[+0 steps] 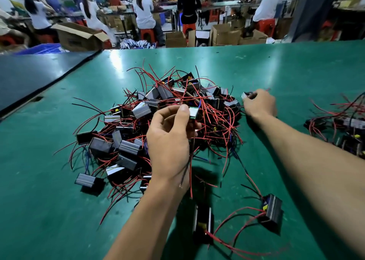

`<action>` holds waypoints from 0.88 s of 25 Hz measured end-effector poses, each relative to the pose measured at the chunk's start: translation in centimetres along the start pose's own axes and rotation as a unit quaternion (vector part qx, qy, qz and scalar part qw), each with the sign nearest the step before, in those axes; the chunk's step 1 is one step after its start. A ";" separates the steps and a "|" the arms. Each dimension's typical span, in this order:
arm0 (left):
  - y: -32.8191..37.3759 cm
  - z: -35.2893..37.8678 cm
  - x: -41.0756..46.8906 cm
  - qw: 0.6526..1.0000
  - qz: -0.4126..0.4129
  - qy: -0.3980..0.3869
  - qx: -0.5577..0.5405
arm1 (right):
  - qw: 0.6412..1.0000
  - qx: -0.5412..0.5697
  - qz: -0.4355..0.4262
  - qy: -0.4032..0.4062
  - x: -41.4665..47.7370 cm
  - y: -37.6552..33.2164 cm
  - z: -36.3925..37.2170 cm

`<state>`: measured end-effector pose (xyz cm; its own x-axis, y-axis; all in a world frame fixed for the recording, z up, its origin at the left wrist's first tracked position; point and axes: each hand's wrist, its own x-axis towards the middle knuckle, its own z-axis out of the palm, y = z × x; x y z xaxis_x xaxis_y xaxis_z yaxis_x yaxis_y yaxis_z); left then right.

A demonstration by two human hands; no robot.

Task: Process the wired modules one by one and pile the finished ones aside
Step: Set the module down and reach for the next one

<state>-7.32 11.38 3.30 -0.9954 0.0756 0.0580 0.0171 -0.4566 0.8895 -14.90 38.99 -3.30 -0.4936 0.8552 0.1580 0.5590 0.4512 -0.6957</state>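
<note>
Green surface point(276, 72), beneath both hands. Main heap of wired modules point(138, 125), red and black leads tangled, under and beyond left hand point(169, 141). Smaller pile point(343, 129), well right of right hand point(260, 103). Left hand: pinching one module point(193, 112), leads dangling past wrist. Right hand: fingers curled round another module point(245, 95) at heap's right edge.

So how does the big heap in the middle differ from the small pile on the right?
The middle heap is far larger; the right pile is small and cut off by the frame. The right hand grips a module at the middle heap's edge; no hand touches the right pile. Both hold red-wired black modules.
</note>
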 end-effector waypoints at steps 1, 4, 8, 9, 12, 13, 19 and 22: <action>0.0 0.1 -0.1 1.000 0.000 -0.006 0.000 | 0.991 0.122 0.051 -0.018 -0.3 -0.4 -0.5; 0.3 0.3 -0.6 1.000 -0.008 -0.018 0.000 | 0.694 0.649 0.274 -0.151 -0.9 -0.5 -3.1; 0.9 0.4 -1.1 1.000 -0.014 -0.028 0.001 | 0.462 0.794 0.350 -0.183 -2.4 0.4 -5.7; 0.9 0.2 -1.4 1.000 -0.011 -0.026 0.004 | 0.467 0.792 0.341 -0.193 -2.7 0.4 -6.0; 0.7 -0.5 -2.1 1.000 -0.006 -0.020 0.016 | 0.504 0.771 0.317 -0.228 -3.8 0.0 -7.0; 0.7 -0.7 -2.3 0.999 -0.007 -0.022 0.022 | 0.523 0.763 0.299 -0.234 -4.1 -0.1 -7.3; 2.5 -2.0 -2.6 0.993 -0.104 -0.049 0.030 | 0.630 0.688 0.184 -0.311 -6.3 -1.2 -9.3; 3.3 -2.9 -3.1 0.984 -0.167 -0.052 -0.014 | 0.525 0.773 0.256 -0.246 -6.5 -0.6 -10.4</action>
<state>-4.44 7.06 4.73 -0.9300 0.3152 -0.1889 -0.3142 -0.4154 0.8536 -5.11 35.77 3.37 -0.8678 0.4213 -0.2635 -0.3185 -0.8786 -0.3558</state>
